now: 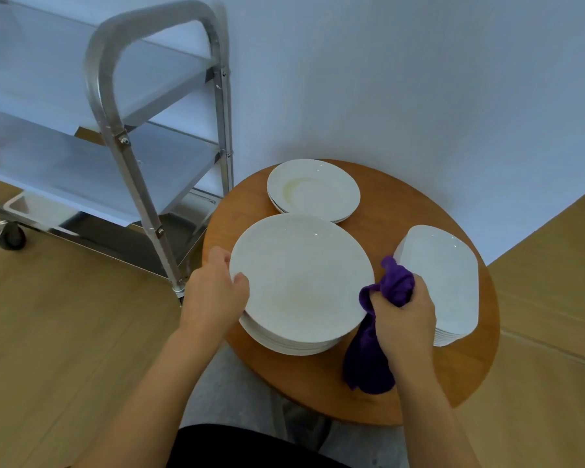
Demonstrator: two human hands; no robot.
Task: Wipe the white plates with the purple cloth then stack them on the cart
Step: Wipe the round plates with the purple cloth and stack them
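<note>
Round wooden counter [352, 393] sits lower right of centre, w/ three lots of white plates on it. Biggest stack [294, 346] is at frame centre; its top plate [301, 278] is held at the left rim by the left hand [213, 292], thumb curled over the rim's upper face, fingers behind the edge. Looks tipped up slightly off the stack, though hard to be sure from this angle. Right hand [404, 320] is just beside that plate's right rim, fist closed round the purple cloth [382, 329]; a bunch of cloth pokes out above the knuckles, the rest hangs down below the hand over the counter. Second stack, small round plates [313, 190], is at the counter's far side, above centre. Third stack, squarish plates [443, 282], is to the right, partly behind the right hand. Metal cart [156, 136] fills the upper left of frame, on the wooden floor [65, 332], its near post just beside the counter edge. White wall [419, 96] across upper right.
</note>
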